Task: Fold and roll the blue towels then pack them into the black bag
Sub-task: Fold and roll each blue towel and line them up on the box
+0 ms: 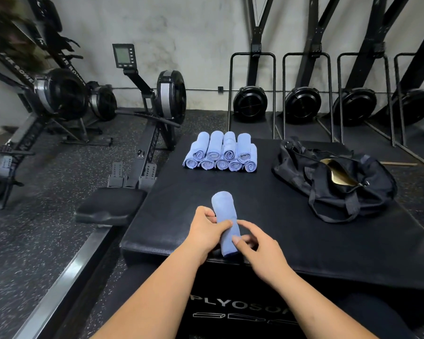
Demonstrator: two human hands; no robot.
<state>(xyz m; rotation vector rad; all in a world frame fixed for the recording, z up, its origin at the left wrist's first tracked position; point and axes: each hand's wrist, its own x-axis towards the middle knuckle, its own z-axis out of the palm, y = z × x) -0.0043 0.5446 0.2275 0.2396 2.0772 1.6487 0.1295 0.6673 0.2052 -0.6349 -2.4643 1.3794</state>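
Now rolled towel at near edge of plyo box: soft, light, likely unrolls if slackened. Left hand wraps mid-roll; right hand pinches near end. Best grip: around middle. Finished rolls, black bag beyond.

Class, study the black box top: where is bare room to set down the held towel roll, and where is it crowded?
Bare: box top between towel stack and left hand; strip left of the stack; near right corner, this side of the black bag. Crowded: far edge.
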